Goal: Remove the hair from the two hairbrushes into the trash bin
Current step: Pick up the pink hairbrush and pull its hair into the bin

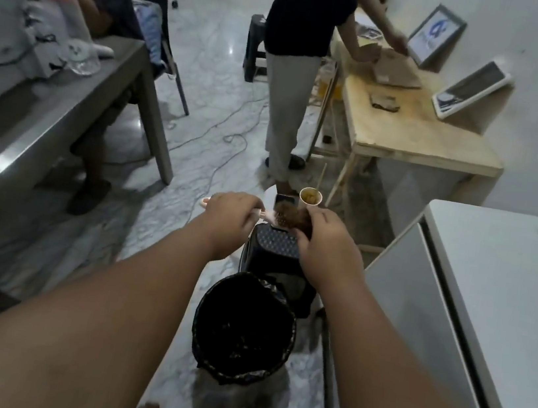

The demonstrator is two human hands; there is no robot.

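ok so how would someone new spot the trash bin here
Start at the long white counter on the right and look left to the marble floor. The trash bin stands there, below both outstretched hands. It is the only round container lined with a black bag, nearer than the dark stool.

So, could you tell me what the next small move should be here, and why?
Probably pull the brown hair clump free with the right hand while the left hand steadies the pink hairbrush, then carry it back over the trash bin, which sits nearer than the hands.
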